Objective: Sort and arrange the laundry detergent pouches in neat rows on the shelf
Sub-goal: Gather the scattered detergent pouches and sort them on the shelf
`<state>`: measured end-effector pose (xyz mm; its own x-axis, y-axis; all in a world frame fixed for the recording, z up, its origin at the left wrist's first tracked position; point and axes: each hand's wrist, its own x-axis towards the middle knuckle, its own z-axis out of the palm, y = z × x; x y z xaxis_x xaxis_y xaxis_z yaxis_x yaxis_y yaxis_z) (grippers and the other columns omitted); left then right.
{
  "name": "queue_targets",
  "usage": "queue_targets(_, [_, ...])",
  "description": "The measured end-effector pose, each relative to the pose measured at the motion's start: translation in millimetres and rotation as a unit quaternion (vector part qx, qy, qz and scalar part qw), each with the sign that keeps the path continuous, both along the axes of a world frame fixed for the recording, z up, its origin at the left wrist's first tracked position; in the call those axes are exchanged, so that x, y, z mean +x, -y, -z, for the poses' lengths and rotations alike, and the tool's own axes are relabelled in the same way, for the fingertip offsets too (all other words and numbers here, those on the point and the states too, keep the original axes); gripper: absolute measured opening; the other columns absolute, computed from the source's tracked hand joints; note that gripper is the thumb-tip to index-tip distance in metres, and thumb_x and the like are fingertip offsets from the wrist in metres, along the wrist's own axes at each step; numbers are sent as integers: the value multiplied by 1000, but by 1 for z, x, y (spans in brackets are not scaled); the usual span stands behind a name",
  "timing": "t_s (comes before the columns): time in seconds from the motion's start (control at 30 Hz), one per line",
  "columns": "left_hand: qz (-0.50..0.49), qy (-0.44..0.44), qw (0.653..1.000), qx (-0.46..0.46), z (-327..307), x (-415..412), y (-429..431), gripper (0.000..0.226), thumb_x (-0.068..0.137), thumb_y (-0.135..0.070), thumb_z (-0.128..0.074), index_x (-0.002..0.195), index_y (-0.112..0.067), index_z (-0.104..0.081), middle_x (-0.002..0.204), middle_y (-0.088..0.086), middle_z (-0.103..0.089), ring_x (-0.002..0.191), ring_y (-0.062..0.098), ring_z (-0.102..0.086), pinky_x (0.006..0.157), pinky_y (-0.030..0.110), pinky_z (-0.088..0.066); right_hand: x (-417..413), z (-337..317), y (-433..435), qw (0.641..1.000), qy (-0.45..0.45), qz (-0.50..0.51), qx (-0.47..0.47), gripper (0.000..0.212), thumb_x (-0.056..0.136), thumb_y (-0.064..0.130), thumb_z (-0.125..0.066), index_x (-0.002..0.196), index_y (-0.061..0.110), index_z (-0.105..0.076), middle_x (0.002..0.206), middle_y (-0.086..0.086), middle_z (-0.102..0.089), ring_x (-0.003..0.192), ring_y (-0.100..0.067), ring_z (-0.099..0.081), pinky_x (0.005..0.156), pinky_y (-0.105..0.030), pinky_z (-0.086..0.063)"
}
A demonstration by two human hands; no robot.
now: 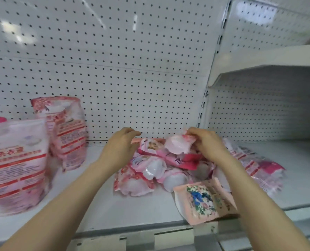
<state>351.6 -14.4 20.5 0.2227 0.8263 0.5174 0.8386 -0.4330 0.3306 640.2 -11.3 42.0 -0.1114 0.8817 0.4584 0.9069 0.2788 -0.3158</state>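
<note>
Reaching into a jumbled heap of pink pouches (156, 167) on the white shelf (103, 200), the right hand (205, 142) has pinched the crumpled top of one pouch (177, 144), fingers closed on it. The left hand (122, 142) hovers open beside the heap, holding nothing. These look soft, floppy, liquid-filled and slippery; the sealed top edge seems the surest hold. Two pouches (42, 142) stand upright at left.

Left standing pouch (14, 160): blurred red characters, roughly "水洗衣液".
</note>
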Motion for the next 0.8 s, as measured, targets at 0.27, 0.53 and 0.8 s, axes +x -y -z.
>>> queue_targets(0.27, [60,-113,982,-136,0,79,-52,36,97,-39,-44,127,-27,-61,128,0,-63,111,23,-60,93,35,-47,76,3,17,986,-49,-29,-158,58,76,-14,-46,76,35,-76,81,14,-75,82,-6,-69,79,-31,-57])
queue_targets(0.53, [28,-338,933,-125,-12,91,-59,46,93,-58,-43,132,-36,-51,106,6,-67,102,27,-61,85,32,-45,49,8,-8,989,-14,8,-144,32,90,48,-60,117,31,-63,117,1,-62,101,-19,-59,76,-28,-43])
queue_targets(0.8, [-53,-196,979,-12,-11,35,-23,16,89,-35,-62,94,-21,-66,98,-2,-65,98,23,-59,68,29,-38,29,8,-22,987,-53,-47,-144,13,81,38,-77,91,30,-73,99,11,-69,93,-11,-62,71,-26,-41])
